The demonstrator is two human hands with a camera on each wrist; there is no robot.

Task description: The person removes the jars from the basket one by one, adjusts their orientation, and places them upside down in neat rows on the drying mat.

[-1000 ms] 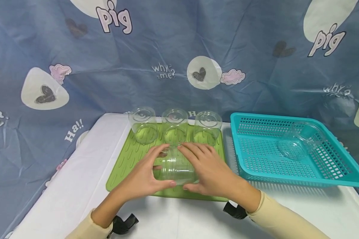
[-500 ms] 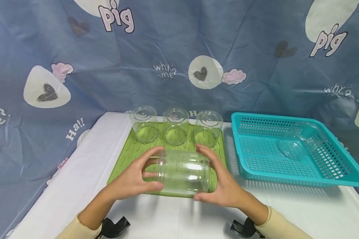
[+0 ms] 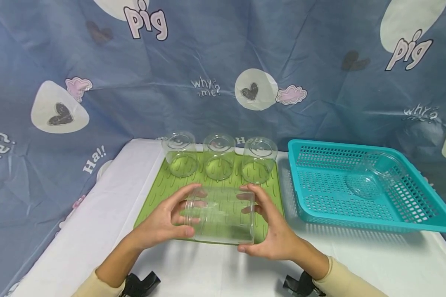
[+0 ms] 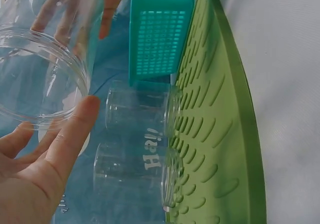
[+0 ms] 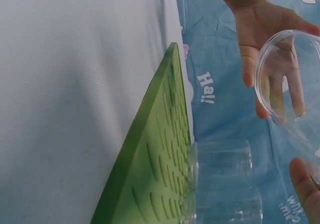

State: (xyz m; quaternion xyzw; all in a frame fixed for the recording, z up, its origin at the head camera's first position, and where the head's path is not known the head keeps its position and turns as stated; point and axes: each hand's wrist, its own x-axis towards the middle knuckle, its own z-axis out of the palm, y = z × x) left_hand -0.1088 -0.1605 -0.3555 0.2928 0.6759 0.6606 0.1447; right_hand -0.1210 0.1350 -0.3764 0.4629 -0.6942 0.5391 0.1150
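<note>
A clear plastic jar (image 3: 221,216) lies sideways in the air over a green drying mat (image 3: 156,194). My left hand (image 3: 161,222) holds its ridged mouth end, thumb in front and fingers behind, visible through the plastic. At the base end my right hand (image 3: 275,231) grips it, with its thumb low at the near edge. In the left wrist view the jar's rim (image 4: 75,69) meets a finger of the left hand (image 4: 45,169). Three similar jars stand upside down along the mat's far edge: left (image 3: 180,154), middle (image 3: 219,156) and right (image 3: 259,160).
To the right, a turquoise plastic basket (image 3: 308,214) sits on the white tablecloth (image 3: 215,272). Inside it, another clear jar (image 3: 373,175) lies at the right. A blue printed cloth (image 3: 152,90) hangs behind the table.
One second ago both hands were close together over the jar. They have spread to its two ends, and the jar shows more fully. Since half a second ago it has shifted slightly left.
</note>
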